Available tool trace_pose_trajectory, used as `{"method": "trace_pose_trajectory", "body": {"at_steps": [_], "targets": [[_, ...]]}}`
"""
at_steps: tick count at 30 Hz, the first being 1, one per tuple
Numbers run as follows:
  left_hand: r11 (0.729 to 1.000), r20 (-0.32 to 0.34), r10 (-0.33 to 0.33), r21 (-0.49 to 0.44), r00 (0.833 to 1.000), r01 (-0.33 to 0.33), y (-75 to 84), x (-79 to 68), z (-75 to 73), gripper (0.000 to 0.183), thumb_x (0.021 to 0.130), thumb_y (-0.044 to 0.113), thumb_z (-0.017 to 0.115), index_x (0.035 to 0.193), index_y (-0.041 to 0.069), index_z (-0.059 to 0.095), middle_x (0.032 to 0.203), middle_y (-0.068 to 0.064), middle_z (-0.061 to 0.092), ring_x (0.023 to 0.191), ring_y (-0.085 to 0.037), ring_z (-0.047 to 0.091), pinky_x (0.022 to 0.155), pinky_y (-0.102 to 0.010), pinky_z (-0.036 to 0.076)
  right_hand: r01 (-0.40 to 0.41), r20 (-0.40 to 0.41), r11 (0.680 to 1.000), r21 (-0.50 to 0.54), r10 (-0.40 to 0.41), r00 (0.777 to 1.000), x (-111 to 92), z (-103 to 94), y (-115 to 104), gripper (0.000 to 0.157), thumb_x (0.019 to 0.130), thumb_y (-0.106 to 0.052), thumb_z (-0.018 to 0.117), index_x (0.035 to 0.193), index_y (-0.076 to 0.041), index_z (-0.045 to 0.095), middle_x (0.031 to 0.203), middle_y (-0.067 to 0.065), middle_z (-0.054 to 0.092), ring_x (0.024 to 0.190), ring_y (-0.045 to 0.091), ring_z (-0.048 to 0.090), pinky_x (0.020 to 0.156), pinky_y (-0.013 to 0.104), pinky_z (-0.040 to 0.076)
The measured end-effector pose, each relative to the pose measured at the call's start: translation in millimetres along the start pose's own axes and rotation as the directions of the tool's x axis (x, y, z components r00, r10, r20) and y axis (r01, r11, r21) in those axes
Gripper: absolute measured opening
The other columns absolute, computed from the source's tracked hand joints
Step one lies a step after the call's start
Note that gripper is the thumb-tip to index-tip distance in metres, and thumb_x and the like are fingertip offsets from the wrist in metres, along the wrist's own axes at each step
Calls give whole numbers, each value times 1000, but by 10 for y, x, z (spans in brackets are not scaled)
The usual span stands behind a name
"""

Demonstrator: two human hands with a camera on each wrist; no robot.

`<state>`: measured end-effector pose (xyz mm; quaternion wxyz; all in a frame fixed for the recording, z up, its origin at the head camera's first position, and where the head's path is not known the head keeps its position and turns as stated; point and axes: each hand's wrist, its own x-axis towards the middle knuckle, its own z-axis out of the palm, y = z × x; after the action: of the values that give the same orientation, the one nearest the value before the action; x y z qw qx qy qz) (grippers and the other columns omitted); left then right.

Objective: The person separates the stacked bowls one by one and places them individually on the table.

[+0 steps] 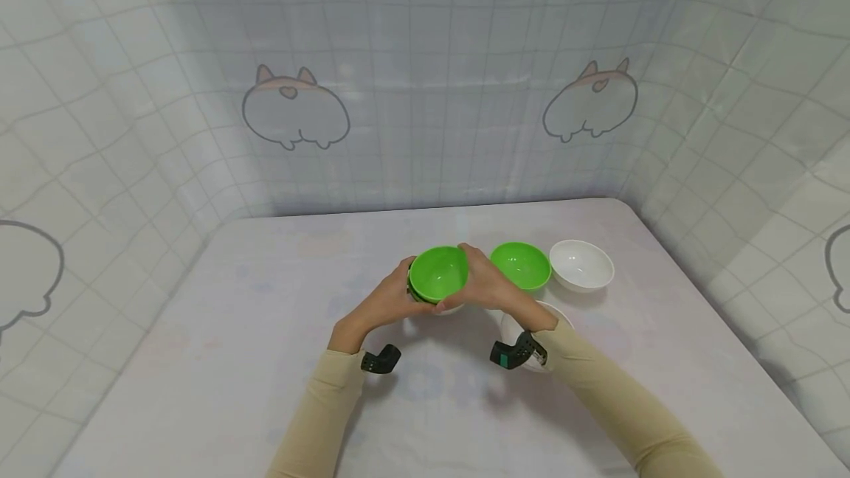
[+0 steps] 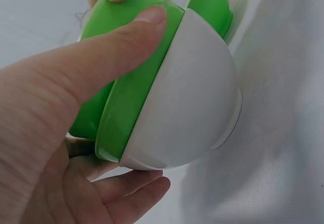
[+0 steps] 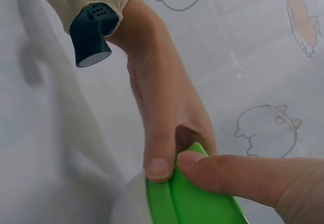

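Observation:
Above the middle of the table is a stack of bowls: a green upper bowl (image 1: pixel 438 274), a green lower bowl (image 2: pixel 135 100) and a white bowl (image 2: pixel 190 90) underneath. My left hand (image 1: pixel 388 299) grips the stack from the left, its thumb at the lower green bowl's rim and its fingers around the far side. From the right, my right hand (image 1: pixel 487 284) holds the upper green bowl, thumb (image 3: pixel 228 176) against its near side. In the left wrist view the stack is tilted, with the white bowl's foot close to the tabletop.
Another green bowl (image 1: pixel 521 266) stands to the right on the table (image 1: pixel 265 330), beside a white bowl (image 1: pixel 581 266). A further white bowl (image 1: pixel 556 310) is partly hidden under my right wrist. Grid-patterned cloth walls (image 1: pixel 425 94) rise at the back and both sides.

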<state>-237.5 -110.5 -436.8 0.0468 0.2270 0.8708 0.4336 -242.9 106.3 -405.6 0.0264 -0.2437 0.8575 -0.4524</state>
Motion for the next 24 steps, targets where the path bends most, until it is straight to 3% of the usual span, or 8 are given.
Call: {"method": "trace_pose_trajectory", "body": {"at_steps": [6,10,19,24], "targets": [[999,4,40,-20,999,-40,-8,16,-1,97,73,31,87,148,11,29,142,-3,41,127,-17,43,103,-46,37,4,-27,1000,-17,-5,1000,-61,-59,-75,94,54,-25,95,129,2,47,119,14,56,108,28,55,88,47,47],[1000,1,13,-10,1000,-13,-13,20,-12,100,72,31,87,149,10,27,144,-5,40,129,-19,42,103,-47,36,18,-38,1000,-15,-18,999,-95,-102,-119,90,56,-24,94,129,2,48,118,14,56,106,28,56,86,46,48],[999,11,-32,9,999,32,-24,59,-52,103,70,38,87,147,5,27,138,-8,45,123,-20,46,101,-45,39,-49,-74,998,-31,46,996,-157,-230,-182,95,57,-26,93,134,2,44,121,13,55,107,28,56,87,46,48],[1000,9,-24,-5,1000,24,-13,71,-79,103,70,37,88,146,3,29,134,-9,48,118,-22,50,98,-45,42,-56,-92,998,-35,52,994,-213,-321,-187,98,56,-27,93,135,2,42,122,15,56,108,30,56,88,47,47]]}}
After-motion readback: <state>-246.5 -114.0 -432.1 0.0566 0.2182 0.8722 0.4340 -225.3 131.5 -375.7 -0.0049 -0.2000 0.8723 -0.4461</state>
